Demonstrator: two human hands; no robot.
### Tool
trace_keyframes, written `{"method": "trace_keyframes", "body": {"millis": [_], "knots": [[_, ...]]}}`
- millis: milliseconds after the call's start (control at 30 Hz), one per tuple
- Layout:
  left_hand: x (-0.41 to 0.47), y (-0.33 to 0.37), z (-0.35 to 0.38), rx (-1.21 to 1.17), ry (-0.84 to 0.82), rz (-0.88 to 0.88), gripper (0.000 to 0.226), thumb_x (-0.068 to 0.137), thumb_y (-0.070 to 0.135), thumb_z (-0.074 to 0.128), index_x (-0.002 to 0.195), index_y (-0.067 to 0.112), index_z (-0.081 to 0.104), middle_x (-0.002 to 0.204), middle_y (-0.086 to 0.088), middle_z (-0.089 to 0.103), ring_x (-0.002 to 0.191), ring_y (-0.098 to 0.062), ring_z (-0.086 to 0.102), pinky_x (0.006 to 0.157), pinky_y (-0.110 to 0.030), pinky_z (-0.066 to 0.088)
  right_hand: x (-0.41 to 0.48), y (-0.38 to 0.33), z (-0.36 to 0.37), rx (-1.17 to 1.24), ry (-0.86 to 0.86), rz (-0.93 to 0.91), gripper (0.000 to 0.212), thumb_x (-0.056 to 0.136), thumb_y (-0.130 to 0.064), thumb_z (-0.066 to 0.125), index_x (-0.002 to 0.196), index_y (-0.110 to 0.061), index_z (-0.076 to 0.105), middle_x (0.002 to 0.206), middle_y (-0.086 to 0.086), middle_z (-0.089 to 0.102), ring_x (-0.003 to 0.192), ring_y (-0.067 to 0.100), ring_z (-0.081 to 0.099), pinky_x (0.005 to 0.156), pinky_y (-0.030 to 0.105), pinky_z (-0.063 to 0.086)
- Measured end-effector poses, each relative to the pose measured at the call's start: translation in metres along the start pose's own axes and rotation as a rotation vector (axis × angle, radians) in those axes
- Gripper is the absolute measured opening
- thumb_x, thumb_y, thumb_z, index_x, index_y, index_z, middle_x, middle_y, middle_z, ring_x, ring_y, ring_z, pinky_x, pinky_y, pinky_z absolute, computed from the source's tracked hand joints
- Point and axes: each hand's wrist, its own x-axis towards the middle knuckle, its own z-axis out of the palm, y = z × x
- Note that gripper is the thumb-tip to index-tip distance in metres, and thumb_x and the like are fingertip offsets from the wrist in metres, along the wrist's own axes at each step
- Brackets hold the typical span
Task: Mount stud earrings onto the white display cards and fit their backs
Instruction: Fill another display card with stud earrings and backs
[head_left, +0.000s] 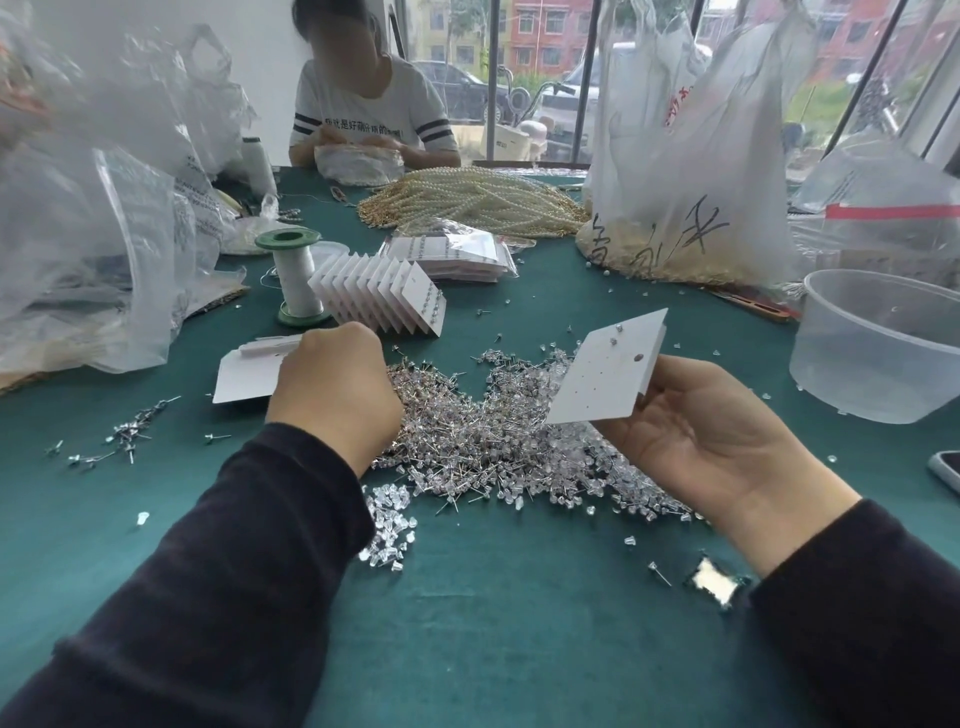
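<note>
My right hand holds a white display card tilted up over the table; a few studs sit near its upper edge and rows of small holes are free below. My left hand is curled, knuckles up, at the left edge of a big heap of stud earrings; its fingertips are hidden, so I cannot see whether it pinches a stud. Clear plastic backs lie scattered at the heap's near side. A blank white card lies flat just left of my left hand.
A fanned row of filled cards and a green-ended spool stand behind the heap. A clear plastic tub sits at right, plastic bags at left and right. A pearl-strand pile lies before another person across the green table.
</note>
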Motion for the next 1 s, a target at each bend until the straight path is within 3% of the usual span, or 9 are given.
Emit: {"method": "trace_keyframes", "body": {"millis": [67, 167, 233, 367, 633, 733, 833, 900, 1000], "knots": [[-0.001, 0.003, -0.001, -0.140, -0.051, 0.069, 0.016, 0.076, 0.003, 0.059, 0.078, 0.012, 0.071, 0.083, -0.006, 0.069, 0.082, -0.021, 0.062, 0.073, -0.027, 0.049, 0.000, 0.000, -0.001, 0.004, 0.005, 0.003, 0.017, 0.070, -0.008, 0.060, 0.084, 0.000, 0.065, 0.080, 0.012, 0.068, 0.076, 0.023, 0.067, 0.055, 0.029, 0.058], [-0.008, 0.013, -0.008, -0.692, -0.277, 0.112, 0.021, 0.072, 0.001, 0.071, 0.082, 0.019, 0.070, 0.073, 0.004, 0.071, 0.071, -0.008, 0.067, 0.061, -0.013, 0.051, 0.000, -0.001, -0.002, 0.017, 0.015, 0.018, 0.013, 0.084, -0.008, 0.055, 0.087, 0.000, 0.064, 0.082, 0.012, 0.069, 0.075, 0.022, 0.069, 0.056, 0.030, 0.057], [-0.010, 0.016, -0.009, -0.949, -0.399, 0.096, 0.028, 0.069, -0.004, 0.072, 0.084, 0.020, 0.069, 0.071, 0.002, 0.073, 0.072, -0.010, 0.069, 0.061, -0.014, 0.052, 0.001, 0.000, -0.002, 0.030, 0.011, 0.027, 0.014, 0.087, -0.009, 0.054, 0.090, 0.000, 0.064, 0.083, 0.012, 0.069, 0.077, 0.022, 0.069, 0.055, 0.029, 0.057], [-0.011, 0.018, -0.005, -1.068, -0.428, 0.105, 0.035, 0.067, -0.014, 0.068, 0.087, 0.015, 0.069, 0.073, -0.001, 0.074, 0.073, -0.011, 0.070, 0.064, -0.017, 0.054, 0.001, -0.001, -0.001, 0.033, 0.014, 0.031, 0.014, 0.088, -0.009, 0.053, 0.092, -0.001, 0.063, 0.089, 0.012, 0.068, 0.082, 0.023, 0.067, 0.058, 0.032, 0.059], [-0.011, 0.019, -0.003, -0.951, -0.317, 0.181, 0.035, 0.070, -0.011, 0.069, 0.092, 0.016, 0.068, 0.074, 0.001, 0.074, 0.071, -0.008, 0.069, 0.065, -0.017, 0.055, -0.001, -0.002, 0.001, 0.010, 0.023, 0.039, 0.013, 0.086, -0.009, 0.054, 0.090, -0.001, 0.063, 0.089, 0.011, 0.066, 0.083, 0.023, 0.066, 0.058, 0.031, 0.059], [-0.009, 0.014, 0.001, -0.516, -0.050, 0.202, 0.028, 0.073, -0.001, 0.066, 0.095, 0.016, 0.069, 0.076, 0.004, 0.071, 0.073, -0.009, 0.067, 0.074, -0.020, 0.054, -0.001, -0.002, 0.001, 0.018, 0.021, 0.043, 0.013, 0.082, -0.008, 0.056, 0.088, -0.001, 0.064, 0.089, 0.011, 0.067, 0.082, 0.023, 0.067, 0.058, 0.032, 0.059], [-0.007, 0.010, 0.004, -0.141, 0.099, 0.135, 0.015, 0.075, 0.006, 0.060, 0.084, 0.011, 0.071, 0.082, -0.006, 0.069, 0.083, -0.023, 0.062, 0.082, -0.033, 0.050, 0.000, -0.002, 0.000, 0.027, 0.006, 0.039, 0.023, 0.068, -0.008, 0.060, 0.089, -0.001, 0.065, 0.089, 0.011, 0.069, 0.079, 0.022, 0.068, 0.056, 0.030, 0.057], [-0.007, 0.010, 0.006, -0.040, 0.102, 0.148, 0.013, 0.078, 0.019, 0.064, 0.085, 0.009, 0.069, 0.089, -0.009, 0.068, 0.088, -0.025, 0.060, 0.082, -0.033, 0.047, 0.000, -0.002, 0.000, 0.026, 0.010, 0.041, 0.026, 0.066, -0.009, 0.060, 0.090, -0.001, 0.065, 0.090, 0.011, 0.069, 0.078, 0.022, 0.069, 0.056, 0.031, 0.058], [-0.013, 0.017, 0.014, -0.137, -0.088, 0.319, 0.041, 0.080, 0.039, 0.064, 0.114, 0.016, 0.062, 0.118, -0.004, 0.060, 0.110, -0.019, 0.052, 0.098, -0.032, 0.038, 0.001, -0.001, -0.001, 0.030, 0.020, 0.041, 0.027, 0.065, -0.008, 0.061, 0.091, 0.000, 0.065, 0.092, 0.012, 0.069, 0.080, 0.023, 0.069, 0.058, 0.032, 0.058]]}}
